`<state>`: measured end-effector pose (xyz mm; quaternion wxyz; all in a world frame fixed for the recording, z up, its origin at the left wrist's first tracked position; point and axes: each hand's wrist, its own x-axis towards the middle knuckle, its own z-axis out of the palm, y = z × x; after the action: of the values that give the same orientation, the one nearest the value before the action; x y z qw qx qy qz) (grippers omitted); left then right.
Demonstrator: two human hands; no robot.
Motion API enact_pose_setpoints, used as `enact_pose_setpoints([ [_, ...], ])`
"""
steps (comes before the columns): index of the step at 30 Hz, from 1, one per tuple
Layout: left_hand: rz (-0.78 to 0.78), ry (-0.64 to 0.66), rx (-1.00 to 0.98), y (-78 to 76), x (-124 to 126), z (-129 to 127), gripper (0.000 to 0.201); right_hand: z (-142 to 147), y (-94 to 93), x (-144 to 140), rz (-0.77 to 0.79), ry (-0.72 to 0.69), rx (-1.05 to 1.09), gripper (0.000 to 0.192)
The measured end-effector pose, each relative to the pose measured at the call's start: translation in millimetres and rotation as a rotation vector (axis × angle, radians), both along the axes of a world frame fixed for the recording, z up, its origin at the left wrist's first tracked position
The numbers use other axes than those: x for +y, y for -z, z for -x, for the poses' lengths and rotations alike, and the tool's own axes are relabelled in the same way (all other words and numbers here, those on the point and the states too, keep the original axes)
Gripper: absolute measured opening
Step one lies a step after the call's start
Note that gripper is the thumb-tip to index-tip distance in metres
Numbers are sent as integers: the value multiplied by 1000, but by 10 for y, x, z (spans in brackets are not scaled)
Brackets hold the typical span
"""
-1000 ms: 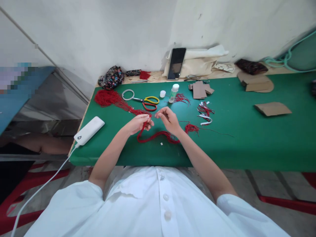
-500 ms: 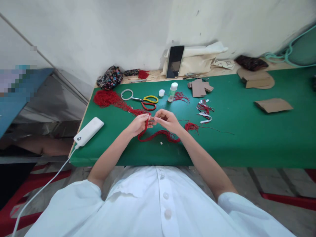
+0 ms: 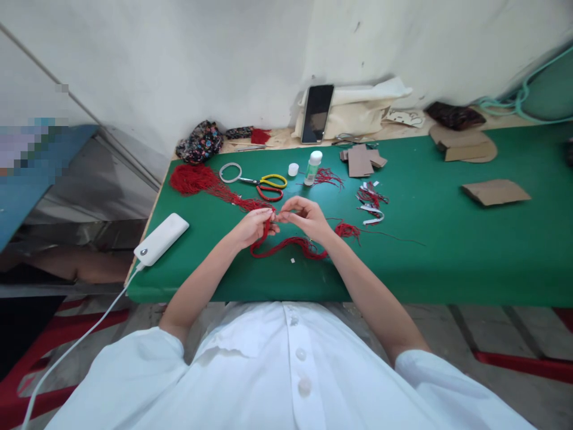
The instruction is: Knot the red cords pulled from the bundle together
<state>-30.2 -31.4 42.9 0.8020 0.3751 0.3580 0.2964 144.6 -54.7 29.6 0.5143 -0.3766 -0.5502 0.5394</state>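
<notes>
My left hand (image 3: 253, 228) is closed on a bundle of red thread (image 3: 290, 242), which loops down to the table and runs right under my right wrist. From the same hand, more red strands spread to a loose tassel-like mass (image 3: 192, 179) at the upper left. My right hand (image 3: 307, 216) is pinched close beside the left fingertips; whatever lies between its fingers is too small to make out. Scissors (image 3: 264, 186) with one yellow and one red handle lie just beyond my hands, their blades by a pale ring (image 3: 230, 172).
A glue bottle (image 3: 313, 168) stands behind my hands beside its white cap (image 3: 293, 169). Thread scraps (image 3: 370, 194) and cardboard pieces (image 3: 360, 161) lie to the right. A white power bank (image 3: 162, 239) with a cable sits at the left edge. A phone (image 3: 317, 113) leans at the back.
My right hand has shifted very slightly, its fingers still pinched near the left fingertips. The left hand keeps its hold on the red thread. The things on the table look unmoved.
</notes>
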Motion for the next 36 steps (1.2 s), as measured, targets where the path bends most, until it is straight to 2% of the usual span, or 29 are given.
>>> enact_pose_setpoints([
  [6,21,-95,36,13,15,-17,18,1,14,-10,-33,-97,-134,28],
  [15,14,-241,22,-4,85,7,16,-22,35,8,-33,-140,-130,31],
  [25,17,-114,-81,-19,55,14,18,-38,62,44,-16,-40,-146,27],
  [30,6,-145,-102,-31,63,19,20,-62,93,68,-77,29,-345,23],
  [33,-14,-152,-106,-34,57,13,21,-55,109,66,-140,-43,-339,29],
  [36,-31,-147,-100,-30,45,2,21,-6,123,43,-74,-187,-149,36],
])
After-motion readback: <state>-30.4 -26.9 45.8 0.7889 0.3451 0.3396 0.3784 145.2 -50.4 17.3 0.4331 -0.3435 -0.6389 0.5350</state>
